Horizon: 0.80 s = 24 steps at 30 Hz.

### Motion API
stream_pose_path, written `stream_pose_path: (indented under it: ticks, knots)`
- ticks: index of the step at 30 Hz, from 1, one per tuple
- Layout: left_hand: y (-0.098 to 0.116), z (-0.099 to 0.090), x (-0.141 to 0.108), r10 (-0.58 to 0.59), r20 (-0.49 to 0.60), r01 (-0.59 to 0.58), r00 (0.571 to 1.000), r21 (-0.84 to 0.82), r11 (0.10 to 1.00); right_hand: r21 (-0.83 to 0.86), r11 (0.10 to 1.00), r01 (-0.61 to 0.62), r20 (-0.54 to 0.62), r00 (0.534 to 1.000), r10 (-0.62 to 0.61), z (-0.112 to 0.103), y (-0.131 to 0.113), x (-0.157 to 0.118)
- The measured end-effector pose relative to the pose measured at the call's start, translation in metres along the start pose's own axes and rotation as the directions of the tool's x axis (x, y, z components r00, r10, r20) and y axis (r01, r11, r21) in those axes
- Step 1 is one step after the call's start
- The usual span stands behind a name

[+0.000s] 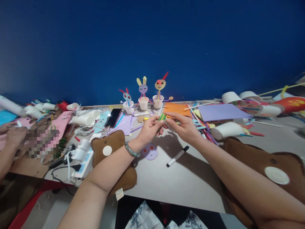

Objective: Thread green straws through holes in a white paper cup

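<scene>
My left hand (153,127) has its fingers closed round small green strips (162,117) above the middle of the table. Close against it, my right hand (179,125) is pinched at the same strips, with a bit of orange near its fingertips; what exactly it grips is too small to tell. Below my hands a round purple paper face (150,151) lies on the grey table (152,181). A black-and-white marker (177,156) rests to its right. Behind my hands three paper-faced figures stand in white cups (143,103).
Brown plush pads (114,143) lie under my forearms. At the left are a power strip (85,163) with cables, a phone (113,117), and another person's hand (15,136). Purple paper (224,112), cups and coloured sticks cover the right side. A blue wall (152,47) rises behind.
</scene>
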State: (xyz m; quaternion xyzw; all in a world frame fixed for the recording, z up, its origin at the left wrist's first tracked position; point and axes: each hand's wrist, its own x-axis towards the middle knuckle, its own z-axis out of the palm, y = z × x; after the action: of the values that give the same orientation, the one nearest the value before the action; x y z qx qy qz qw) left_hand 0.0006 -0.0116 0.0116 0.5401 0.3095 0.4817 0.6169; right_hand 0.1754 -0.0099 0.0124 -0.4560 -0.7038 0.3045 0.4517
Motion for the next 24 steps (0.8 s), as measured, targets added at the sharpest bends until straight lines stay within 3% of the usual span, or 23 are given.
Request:
stream_pose_path:
  ticks: [6,9,15,20,24]
  knots:
    - [0.002,-0.002,0.002,-0.009,0.000,0.009,1.000,0.007,1.000,-0.038,0.999,0.022,0.026,0.999,-0.022,-0.002,-0.001,0.001]
    - [0.004,-0.003,0.003,-0.016,-0.003,0.016,1.000,0.015,1.000,-0.079,0.997,0.022,-0.019,1.000,-0.024,-0.003,-0.002,0.002]
    - [0.007,-0.004,0.003,-0.059,0.009,0.058,0.998,0.023,0.998,0.084,0.991,-0.106,-0.050,0.993,0.110,-0.001,-0.004,0.005]
    - [0.009,-0.005,0.003,-0.054,0.010,0.053,0.998,0.041,0.998,0.221,0.950,-0.219,0.096,0.975,0.202,0.002,0.001,0.005]
    - [0.009,-0.004,0.002,-0.049,0.003,0.049,0.999,0.034,0.998,0.142,0.965,-0.222,0.066,0.974,0.215,0.000,0.008,0.006]
